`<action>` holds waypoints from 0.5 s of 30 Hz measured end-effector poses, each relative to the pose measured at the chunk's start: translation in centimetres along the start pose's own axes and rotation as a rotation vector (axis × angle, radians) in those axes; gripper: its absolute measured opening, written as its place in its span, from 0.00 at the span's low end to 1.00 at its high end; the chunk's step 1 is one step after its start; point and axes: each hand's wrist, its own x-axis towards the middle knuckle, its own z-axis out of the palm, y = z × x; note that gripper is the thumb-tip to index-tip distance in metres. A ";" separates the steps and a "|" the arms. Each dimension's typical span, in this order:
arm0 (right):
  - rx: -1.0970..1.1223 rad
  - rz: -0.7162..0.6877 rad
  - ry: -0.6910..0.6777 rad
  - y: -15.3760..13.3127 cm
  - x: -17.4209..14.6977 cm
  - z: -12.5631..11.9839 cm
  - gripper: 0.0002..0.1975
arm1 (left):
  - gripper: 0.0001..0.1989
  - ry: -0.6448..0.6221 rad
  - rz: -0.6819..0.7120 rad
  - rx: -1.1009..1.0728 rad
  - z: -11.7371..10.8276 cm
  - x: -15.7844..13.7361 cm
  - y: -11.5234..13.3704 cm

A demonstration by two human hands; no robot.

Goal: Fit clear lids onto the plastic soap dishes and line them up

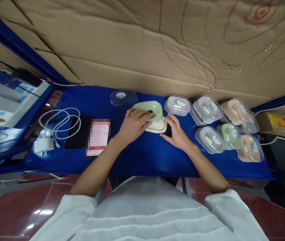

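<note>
My left hand (pixel 137 123) reaches over a pale green soap dish (pixel 156 106), its fingers over the near rim and inside, its thumb at the front. A small dark patch shows beside the fingertips; I cannot make out what it is. Under the green dish lies a cream oval base (pixel 157 126), partly covered by it. My right hand (pixel 176 133) holds the base's right end between thumb and fingers. A clear lid (pixel 123 97) with a round label lies behind, to the left of the green dish.
To the right stand several lidded soap dishes, including a grey one (pixel 209 140), a green one (pixel 229 136) and a pink one (pixel 250 149). At left are a lit phone (pixel 98 137), a dark flat device (pixel 76 134) and a white charger (pixel 44 146) with coiled cable. A cardboard wall (pixel 122 50) closes the back.
</note>
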 end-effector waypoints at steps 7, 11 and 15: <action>-0.149 -0.044 -0.146 0.5 0.4 -0.5 0.27 | 0.18 -0.181 0.223 0.038 1.4 -0.4 1.5; -0.176 -0.049 -0.181 0.4 0.5 -0.5 0.23 | 0.16 -0.160 0.196 0.020 1.0 -0.4 0.7; -0.159 -0.055 -0.195 0.0 0.5 -0.4 0.24 | 0.13 -0.197 0.168 0.009 1.2 -0.8 0.7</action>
